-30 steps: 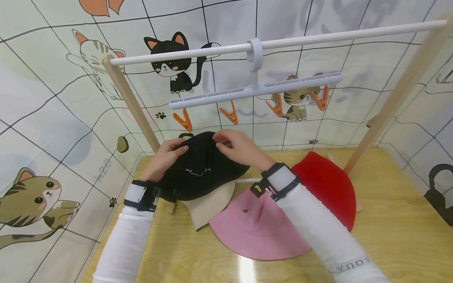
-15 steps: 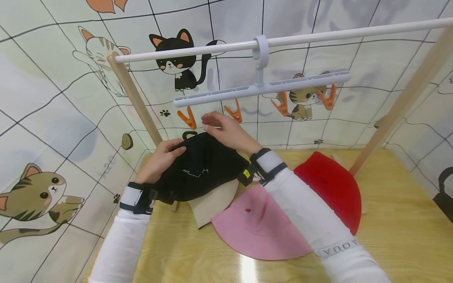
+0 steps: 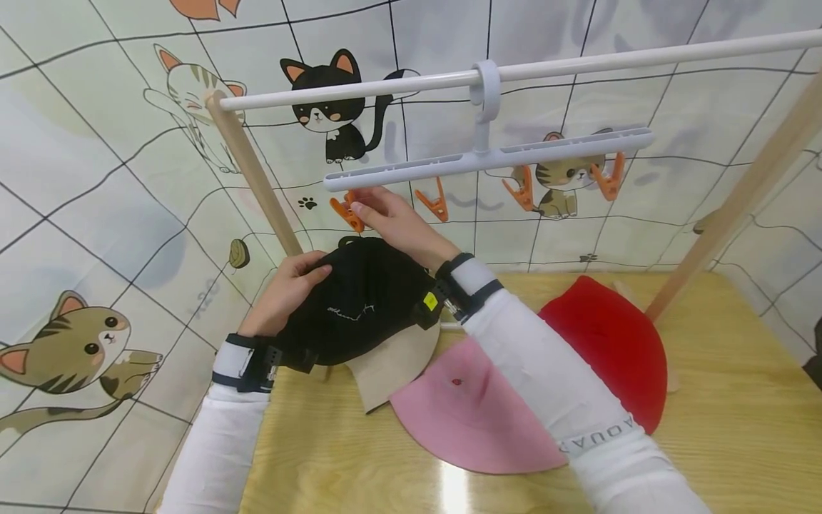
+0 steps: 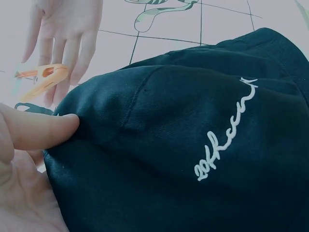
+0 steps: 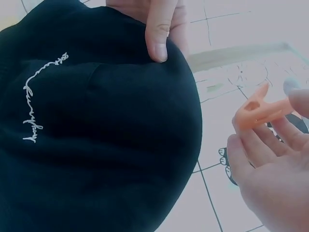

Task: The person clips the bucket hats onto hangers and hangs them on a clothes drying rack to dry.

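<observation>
Black hat in one hand, orange clip in the other

So the left hand (image 3: 289,289) is pinching the edge of a black hat (image 3: 359,321), thumb on top, and the hat's white stitched scrawl sits just right of that hand. The right hand (image 3: 401,221) is up past the hat's top edge, thumb and fingers pinching an orange clip (image 3: 349,216). Right above that hand is the pale hanger (image 3: 411,171) it dangles from, with three other orange clips (image 3: 436,207) off to the hand's right. Below the hands, a beige hat (image 3: 394,364) peeks out under the black one, then a pink hat (image 3: 475,414) on the counter (image 3: 347,464). A red hat (image 3: 604,343) lies farther right. Behind everything: cat-print wall (image 3: 58,185).
</observation>
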### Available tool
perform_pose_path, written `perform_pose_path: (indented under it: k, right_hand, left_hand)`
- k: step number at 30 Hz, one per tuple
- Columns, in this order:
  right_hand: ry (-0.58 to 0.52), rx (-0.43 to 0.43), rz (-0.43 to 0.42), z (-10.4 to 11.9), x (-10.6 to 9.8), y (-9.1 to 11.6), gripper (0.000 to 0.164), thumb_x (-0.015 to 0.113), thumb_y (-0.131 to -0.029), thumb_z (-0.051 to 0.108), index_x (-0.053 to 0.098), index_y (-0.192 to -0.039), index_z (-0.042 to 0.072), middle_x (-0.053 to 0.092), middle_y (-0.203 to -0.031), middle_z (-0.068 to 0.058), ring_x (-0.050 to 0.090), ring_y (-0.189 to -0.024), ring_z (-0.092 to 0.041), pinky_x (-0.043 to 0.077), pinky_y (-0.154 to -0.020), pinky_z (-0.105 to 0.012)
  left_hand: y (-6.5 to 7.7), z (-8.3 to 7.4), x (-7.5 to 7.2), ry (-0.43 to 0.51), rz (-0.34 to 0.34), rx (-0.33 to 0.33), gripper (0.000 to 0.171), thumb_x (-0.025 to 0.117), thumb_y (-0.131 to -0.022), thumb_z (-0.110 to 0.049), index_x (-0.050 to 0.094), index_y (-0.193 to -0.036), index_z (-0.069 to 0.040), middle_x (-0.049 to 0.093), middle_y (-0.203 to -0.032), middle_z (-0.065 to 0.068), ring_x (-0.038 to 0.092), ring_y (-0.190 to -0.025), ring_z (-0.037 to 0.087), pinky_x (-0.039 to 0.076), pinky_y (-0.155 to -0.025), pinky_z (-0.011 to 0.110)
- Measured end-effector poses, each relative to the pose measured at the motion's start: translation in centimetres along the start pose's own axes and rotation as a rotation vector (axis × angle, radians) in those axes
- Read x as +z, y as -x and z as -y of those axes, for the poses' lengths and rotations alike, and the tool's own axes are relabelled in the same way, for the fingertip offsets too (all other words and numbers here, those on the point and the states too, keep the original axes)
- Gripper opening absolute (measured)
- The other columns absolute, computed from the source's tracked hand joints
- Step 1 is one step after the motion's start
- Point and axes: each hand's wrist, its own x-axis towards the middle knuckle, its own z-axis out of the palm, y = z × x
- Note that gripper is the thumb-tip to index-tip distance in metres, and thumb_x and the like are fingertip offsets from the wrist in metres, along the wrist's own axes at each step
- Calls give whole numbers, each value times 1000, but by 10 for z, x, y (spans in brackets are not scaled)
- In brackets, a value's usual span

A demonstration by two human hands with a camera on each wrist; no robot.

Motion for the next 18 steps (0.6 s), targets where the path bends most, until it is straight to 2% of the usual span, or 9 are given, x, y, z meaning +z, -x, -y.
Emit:
perform_pose_path:
  k: [5,18]
  right_hand:
    - [-43,14,8,0,4,-2,41,45,-103,17,41,-142,5,48,-136,-10,46,-122,-21,37,-102,-32]
    - [-200,37,6,6,10,-7,37,41,-104,15,48,-138,1,52,-137,-12,51,-120,-21,39,-100,-26]
  left_hand:
    - [1,-1,-1,11,0,9,25,48,-101,-11,60,-115,6,59,-97,15,54,-87,19,43,-81,28]
    - [3,-6,-2,-12,3,18,25,47,-102,-11,60,-116,4,58,-100,18,51,-91,24,42,-83,31]
